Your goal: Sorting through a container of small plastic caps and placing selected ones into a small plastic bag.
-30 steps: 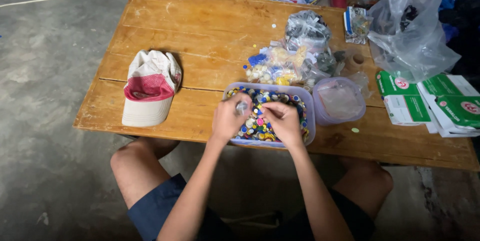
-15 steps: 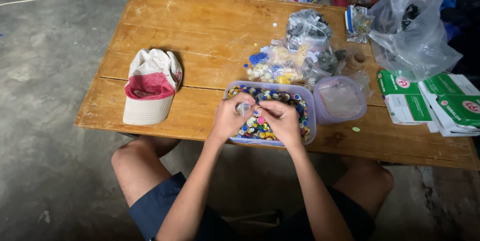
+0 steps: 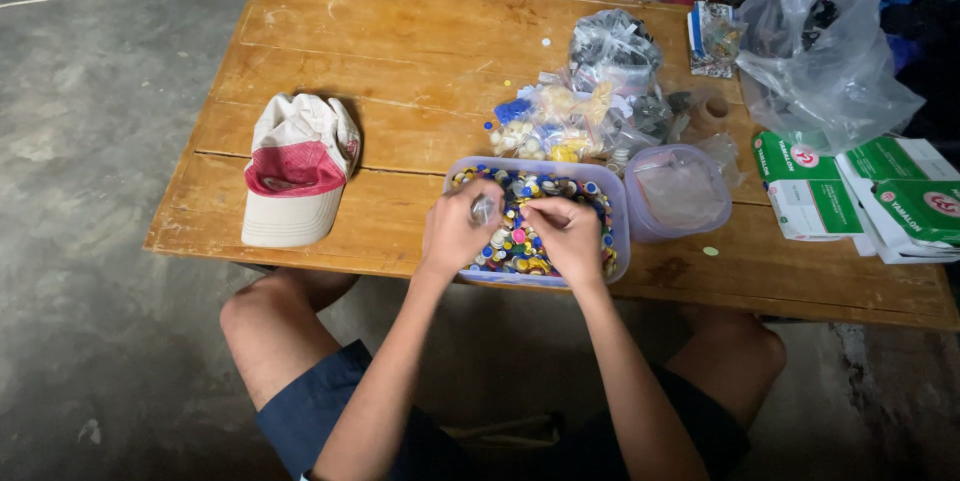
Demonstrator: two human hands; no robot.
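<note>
- Small clear plastic bag (image 3: 486, 209) sat pinched at the fingertips of the left hand (image 3: 455, 231), held just above the near-left part of the tub; what it contained was too small to tell.
- Left hand was curled nearly closed, thumb and fingers nipped on the little bag; wrist hovered over the table's near edge.
- Right hand (image 3: 566, 237) was half-curled beside it, fingertips drawn together and pointing toward the bag; whether they gripped anything could not be made out; the two hands nearly met over the tub.
- Clear rectangular plastic tub (image 3: 618, 211) lay beneath both hands at the near edge of the table, filled with small round coloured pieces (image 3: 520, 246), blue, yellow, white, pink.
- Round-cornered clear lid (image 3: 680, 191) lay just right of the tub, touching or almost touching it.
- Heap of small clear bags (image 3: 560, 126) holding sorted bits, blue, white and yellow, lay just behind the tub; a knotted bag of dark pieces (image 3: 612, 41) sat behind that.
- White and pink cap (image 3: 297, 166) rested well to the left, crown up.
- Green and white cartons (image 3: 860, 191) were stacked at the right end; a large clear plastic sack (image 3: 820, 51) bulged behind them.
- Low wooden table (image 3: 380, 41) stood on a concrete floor (image 3: 90, 141); the person's bare knees showed under its near edge.
</note>
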